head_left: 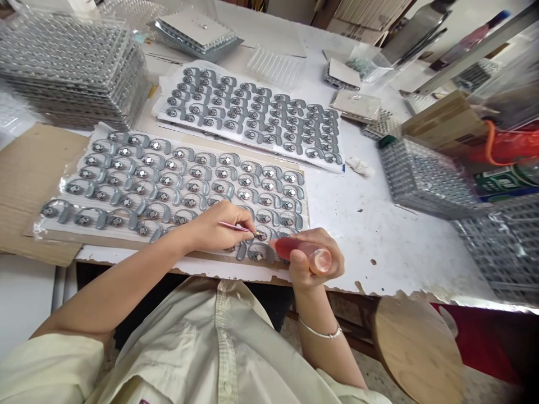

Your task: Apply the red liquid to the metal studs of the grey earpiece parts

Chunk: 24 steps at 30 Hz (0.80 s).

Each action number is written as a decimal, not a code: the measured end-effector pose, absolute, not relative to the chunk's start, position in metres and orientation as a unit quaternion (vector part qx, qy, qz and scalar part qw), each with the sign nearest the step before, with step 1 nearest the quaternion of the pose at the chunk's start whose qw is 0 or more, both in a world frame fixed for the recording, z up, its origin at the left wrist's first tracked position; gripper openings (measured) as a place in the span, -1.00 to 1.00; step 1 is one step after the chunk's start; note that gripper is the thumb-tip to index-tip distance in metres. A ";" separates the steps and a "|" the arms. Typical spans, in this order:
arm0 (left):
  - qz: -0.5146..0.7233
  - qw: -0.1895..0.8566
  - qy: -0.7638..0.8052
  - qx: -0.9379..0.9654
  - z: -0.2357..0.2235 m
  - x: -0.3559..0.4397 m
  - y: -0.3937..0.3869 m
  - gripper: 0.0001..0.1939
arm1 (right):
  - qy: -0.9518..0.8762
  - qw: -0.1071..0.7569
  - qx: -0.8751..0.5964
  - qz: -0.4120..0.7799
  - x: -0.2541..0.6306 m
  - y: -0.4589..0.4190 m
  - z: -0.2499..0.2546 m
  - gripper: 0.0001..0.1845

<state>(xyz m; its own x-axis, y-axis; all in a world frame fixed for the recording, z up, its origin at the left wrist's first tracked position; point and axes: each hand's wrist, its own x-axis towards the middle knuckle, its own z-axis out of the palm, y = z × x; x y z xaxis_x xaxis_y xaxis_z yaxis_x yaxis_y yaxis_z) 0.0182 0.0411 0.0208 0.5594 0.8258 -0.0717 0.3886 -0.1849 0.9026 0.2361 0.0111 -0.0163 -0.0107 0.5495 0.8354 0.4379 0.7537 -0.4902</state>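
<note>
My left hand (223,225) is closed in a pinch on a thin pink stick-like tool (233,226). The tool's tip points at one of the small grey hook-shaped pieces (261,233). Wrapped in my right hand (332,255) is a squeeze bottle (297,247) with red-pink contents, tilted so its narrow tip points left toward the same pieces. Under both hands lies a white ribbed sheet (69,216), covered with rows of these grey pieces, each with a shiny round metal part. My left hand hides a few of them.
Behind lies a second sheet of grey pieces (252,115). Stacked clear plastic trays (80,67) stand at the back left, more trays (421,177) at the right. A cardboard box (446,123) sits beyond those. A round wooden stool (416,348) is below the table's edge.
</note>
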 end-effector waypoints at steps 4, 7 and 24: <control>0.222 0.499 0.413 0.729 0.021 0.018 0.041 -0.87 | -0.711 0.615 -0.338 0.045 0.235 0.011 -0.016 -0.76; 0.223 0.498 0.419 0.726 0.021 0.018 0.042 -0.88 | -0.713 0.612 -0.340 0.046 0.235 0.011 -0.016 -0.76; 0.228 0.523 0.421 0.705 0.021 0.019 0.046 -0.91 | -0.732 0.599 -0.324 -0.002 0.237 0.012 -0.022 -0.69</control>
<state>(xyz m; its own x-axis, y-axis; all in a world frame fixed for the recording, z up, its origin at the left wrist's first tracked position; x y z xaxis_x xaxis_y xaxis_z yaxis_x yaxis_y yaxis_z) 0.0192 0.0457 0.0215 0.5415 0.8324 -0.1180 0.3553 -0.0994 0.9294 0.2366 0.0120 -0.0218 -0.0709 0.4722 0.8786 0.4769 0.7897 -0.3860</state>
